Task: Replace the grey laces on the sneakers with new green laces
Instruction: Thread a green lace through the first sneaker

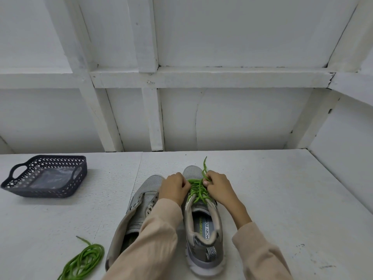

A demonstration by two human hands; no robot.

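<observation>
Two grey sneakers stand side by side on the white table, toes pointing away from me. The right sneaker [203, 225] carries a green lace [198, 190] criss-crossed through its eyelets. My left hand [174, 187] and my right hand [219, 185] each pinch a part of that lace over the front of the shoe, and one lace end sticks up past the toe. The left sneaker [139, 207] has no lace in its visible eyelets and is partly hidden by my left sleeve. A second green lace [83, 261] lies coiled at the front left.
A dark perforated plastic basket [12, 184] with handles sits at the left of the table, a clear plastic bag inside it. A white framed wall rises just behind the table, and another wall closes the right side.
</observation>
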